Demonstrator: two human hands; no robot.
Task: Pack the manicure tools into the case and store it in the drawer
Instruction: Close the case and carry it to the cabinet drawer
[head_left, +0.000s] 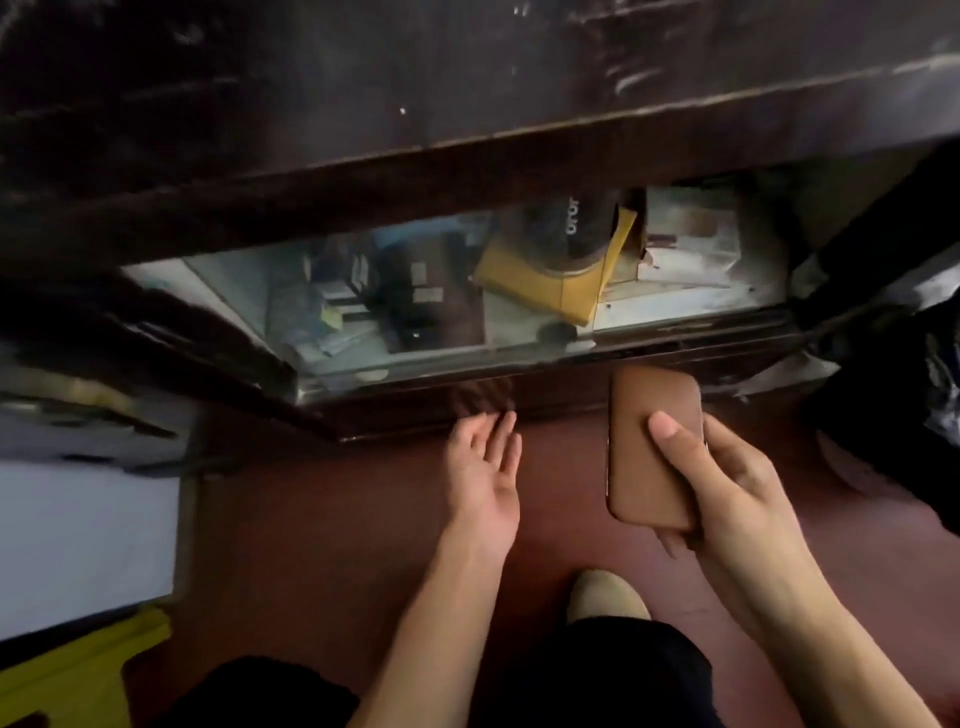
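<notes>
Manicure case, closed, sits clamped in your right hand, just short of the open drawer. Packing looks finished; stowing remains. Your left hand hangs empty, fingers spread, by the drawer front. Lift over that front edge and aim for bare floor beside the yellow packet.

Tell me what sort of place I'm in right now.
Probably a room at home, by a dark wooden cabinet. Its open drawer is cluttered with boxes, papers and a yellow envelope, like household storage. The floor is plain red, and your right hand holds a brown case.
</notes>
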